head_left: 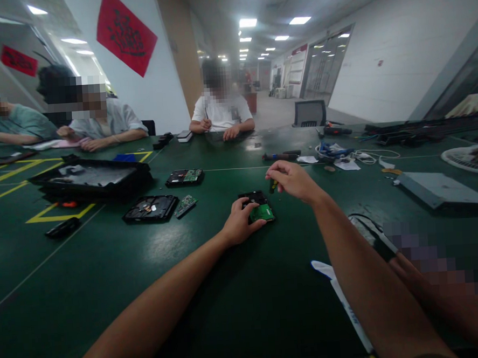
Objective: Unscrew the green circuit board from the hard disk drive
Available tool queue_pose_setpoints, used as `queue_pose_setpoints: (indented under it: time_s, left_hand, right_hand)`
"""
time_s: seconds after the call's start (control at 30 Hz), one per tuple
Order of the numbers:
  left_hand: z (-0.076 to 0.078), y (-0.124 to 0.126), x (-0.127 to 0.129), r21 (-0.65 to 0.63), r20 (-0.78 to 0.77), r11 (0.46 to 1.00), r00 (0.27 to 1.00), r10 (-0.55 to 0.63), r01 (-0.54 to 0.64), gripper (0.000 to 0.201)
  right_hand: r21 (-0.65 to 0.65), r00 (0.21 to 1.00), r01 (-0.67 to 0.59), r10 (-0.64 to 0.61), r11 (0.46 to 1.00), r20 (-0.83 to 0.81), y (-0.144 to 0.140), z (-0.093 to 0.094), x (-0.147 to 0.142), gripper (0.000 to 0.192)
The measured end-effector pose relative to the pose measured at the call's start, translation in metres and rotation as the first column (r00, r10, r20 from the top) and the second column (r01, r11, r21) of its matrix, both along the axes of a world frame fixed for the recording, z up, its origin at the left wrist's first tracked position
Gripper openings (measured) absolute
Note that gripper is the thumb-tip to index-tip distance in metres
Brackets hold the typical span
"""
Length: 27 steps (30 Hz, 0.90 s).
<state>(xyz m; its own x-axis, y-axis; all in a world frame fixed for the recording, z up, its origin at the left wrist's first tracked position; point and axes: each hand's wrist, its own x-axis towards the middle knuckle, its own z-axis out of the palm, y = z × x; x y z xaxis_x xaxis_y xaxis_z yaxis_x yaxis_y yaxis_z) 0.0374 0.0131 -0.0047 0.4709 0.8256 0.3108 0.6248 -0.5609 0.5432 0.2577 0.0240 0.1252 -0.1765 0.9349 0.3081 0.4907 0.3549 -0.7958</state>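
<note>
A hard drive (262, 214) with a green circuit board facing up lies on the table in front of me. My left hand (241, 221) grips it from the left, fingers over its far part and thumb along the near edge. Just above its right side, my right hand (290, 180) pinches a small dark screwdriver (272, 186) with yellow marks, pointing down; its tip is too small to make out. To the left lie another black hard drive (150, 208), a loose circuit board (186, 205) and, further back, a third drive (184, 177).
A black tray (91, 180) stands at the left, near a small black part (63, 227). Tools (281, 156) and cables (334, 151) lie at the back right. A silver metal box (446, 188) sits at the right, near another person's arm (435, 280). People sit across the table.
</note>
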Motion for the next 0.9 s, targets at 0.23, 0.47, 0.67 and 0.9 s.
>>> queue_pose_setpoints:
  time_s: [0.23,0.47,0.67,0.9]
  left_hand:
    - [-0.0008,0.0008,0.0000,-0.008,0.000,1.000,1.000,0.000,0.000,0.059]
    - [-0.0003,0.0004,-0.0005,-0.004,0.008,1.000,1.000,-0.004,0.004,0.059]
    - [-0.0045,0.0028,-0.0003,0.011,0.009,1.000,1.000,0.000,0.000,0.059]
    - [-0.0025,0.0009,-0.0002,0.009,0.020,1.000,1.000,0.000,0.000,0.059]
  right_hand:
    - [-0.079,0.994,-0.042,0.034,0.996,-0.099,0.0025,-0.0016,-0.0019,0.024]
    - [0.016,0.999,0.036,-0.036,0.999,0.032,-0.0006,-0.0003,-0.0001,0.026]
    - [0.020,0.999,0.045,-0.044,0.999,-0.030,0.0011,-0.0044,-0.0017,0.025]
    - [-0.013,1.000,-0.010,0.010,1.000,-0.019,0.0022,-0.0065,-0.0014,0.026]
